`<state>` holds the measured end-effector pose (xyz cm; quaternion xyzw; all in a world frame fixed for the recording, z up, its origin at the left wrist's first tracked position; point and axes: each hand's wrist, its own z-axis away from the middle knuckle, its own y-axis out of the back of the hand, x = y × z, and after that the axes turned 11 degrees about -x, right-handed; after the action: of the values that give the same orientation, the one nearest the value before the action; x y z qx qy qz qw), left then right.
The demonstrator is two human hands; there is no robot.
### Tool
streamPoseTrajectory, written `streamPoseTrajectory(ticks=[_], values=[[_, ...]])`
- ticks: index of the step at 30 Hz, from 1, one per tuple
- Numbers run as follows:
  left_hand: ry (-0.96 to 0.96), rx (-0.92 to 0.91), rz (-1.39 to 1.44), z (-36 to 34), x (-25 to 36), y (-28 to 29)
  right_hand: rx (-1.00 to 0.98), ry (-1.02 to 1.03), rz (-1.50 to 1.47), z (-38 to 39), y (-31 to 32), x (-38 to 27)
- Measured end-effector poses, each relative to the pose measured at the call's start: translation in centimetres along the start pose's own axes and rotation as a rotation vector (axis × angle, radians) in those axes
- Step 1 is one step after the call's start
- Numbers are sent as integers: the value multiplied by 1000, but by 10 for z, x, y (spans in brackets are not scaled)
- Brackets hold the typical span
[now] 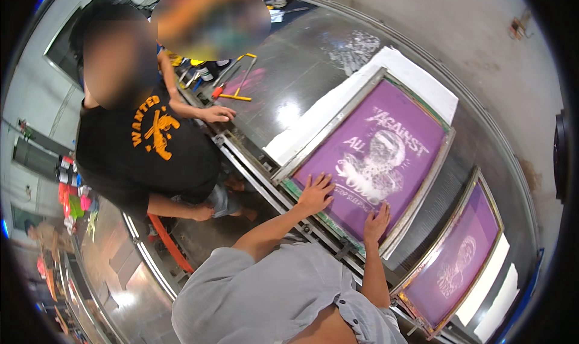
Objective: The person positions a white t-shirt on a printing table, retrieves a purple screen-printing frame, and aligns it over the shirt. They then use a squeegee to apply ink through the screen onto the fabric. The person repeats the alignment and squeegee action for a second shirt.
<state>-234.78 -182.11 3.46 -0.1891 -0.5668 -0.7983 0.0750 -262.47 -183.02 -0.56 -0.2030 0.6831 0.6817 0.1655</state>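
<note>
A screen-printing frame with purple mesh and a pale lettered, skull-like design lies on the long dark table, a white sheet beneath it. My left hand is laid on the mesh near the frame's near left corner, fingers spread. Farther right, my right hand rests on the mesh by the near edge with its fingers stretched out, just below the design. Neither hand holds anything.
A second purple screen lies to the right with white sheets under it. Across to the left, a person in a black T-shirt has one hand at the table edge. A yellow-framed saw-like tool and bottles sit at the far end.
</note>
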Motion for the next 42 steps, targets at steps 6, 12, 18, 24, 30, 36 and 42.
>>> streamPoseTrajectory(ticks=[6, 12, 18, 24, 30, 36, 42], values=[[-34, 70, 70, -3, -5, -6, -56, -56, 11, -6, 9, -6], [38, 342, 319, -27, -55, 21, 305, -170, 199, -17, 57, 20], [250, 373, 305, -61, -112, 63, 206, -439, 107, -11, 69, 41], [183, 299, 253, -85, -124, 58, 205, -542, 108, -18, 61, 51], [119, 386, 323, -85, -132, 53, 205, -542, 55, -17, 57, 56], [116, 392, 321, -89, -130, 56, 193, -600, -11, -21, 59, 52], [147, 386, 372, -88, -128, 61, 193, -591, 22, -23, 58, 50]])
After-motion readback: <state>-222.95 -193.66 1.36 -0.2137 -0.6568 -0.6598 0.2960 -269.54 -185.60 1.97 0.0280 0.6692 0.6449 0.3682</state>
